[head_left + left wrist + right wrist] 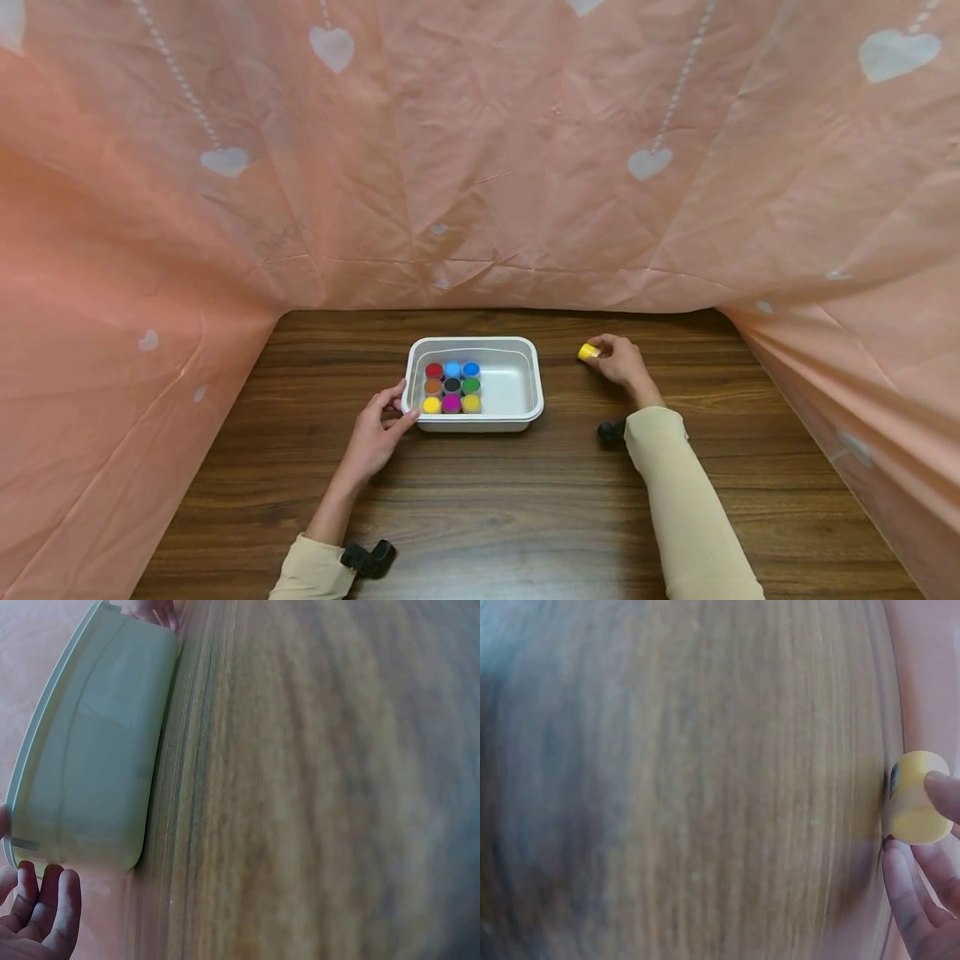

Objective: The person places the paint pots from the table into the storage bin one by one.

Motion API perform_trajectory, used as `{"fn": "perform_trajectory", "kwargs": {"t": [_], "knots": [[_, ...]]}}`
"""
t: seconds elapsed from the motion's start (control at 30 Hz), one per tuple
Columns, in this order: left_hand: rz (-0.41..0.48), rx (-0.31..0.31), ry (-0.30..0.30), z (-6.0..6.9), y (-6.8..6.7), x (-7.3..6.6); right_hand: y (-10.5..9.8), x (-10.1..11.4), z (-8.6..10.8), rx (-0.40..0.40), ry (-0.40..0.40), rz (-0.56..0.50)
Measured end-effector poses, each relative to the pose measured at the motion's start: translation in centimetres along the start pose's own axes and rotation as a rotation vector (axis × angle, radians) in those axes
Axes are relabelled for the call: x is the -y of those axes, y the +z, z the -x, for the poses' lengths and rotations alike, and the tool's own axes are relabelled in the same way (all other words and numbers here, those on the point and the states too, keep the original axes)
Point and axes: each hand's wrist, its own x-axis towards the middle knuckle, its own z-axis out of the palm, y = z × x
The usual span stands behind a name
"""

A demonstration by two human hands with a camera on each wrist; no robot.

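A white plastic tray (513, 414) stands on the table, with several small paint jars (452, 387) in rows in its left part. Their tops are red, blue, orange, black, green, yellow and purple. My left hand (377, 429) holds the tray's front left corner, thumb at the rim and fingers along the side; the left wrist view shows these fingers (66, 900) against the tray wall (105, 757). To the right of the tray, my right hand (619, 361) grips a yellow paint jar (588, 352). In the right wrist view this jar (919, 825) lies tilted between thumb and fingers, close to the tabletop.
The dark wooden table (480, 508) reaches back to a pink curtain (480, 167) with white hearts, which also hangs at both sides. Black wrist cameras (369, 559) sit on both forearms. Table surface lies between the tray and my right hand.
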Motion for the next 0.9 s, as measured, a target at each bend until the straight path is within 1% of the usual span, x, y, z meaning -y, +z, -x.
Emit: {"fn": "perform_trajectory", "kwargs": {"t": [0.23,0.4,0.53,0.67,0.9], "knots": [[-0.003,-0.001,-0.001,0.0,0.1,0.0,-0.4,0.3,0.2,-0.007,0.022,-0.07],[-0.008,-0.001,-0.003,0.0,0.1,0.0,-0.4,0.6,0.4,-0.011,0.015,-0.073],[-0.006,-0.001,0.0,0.0,0.1,0.0,-0.4,1.1,0.6,-0.021,-0.012,-0.075],[-0.005,0.0,0.004,0.1,0.0,0.0,-0.5,1.9,0.7,-0.035,-0.058,-0.083],[0.0,0.003,0.0,0.1,0.0,0.0,-0.5,4.5,0.9,-0.067,-0.145,-0.105]]}}
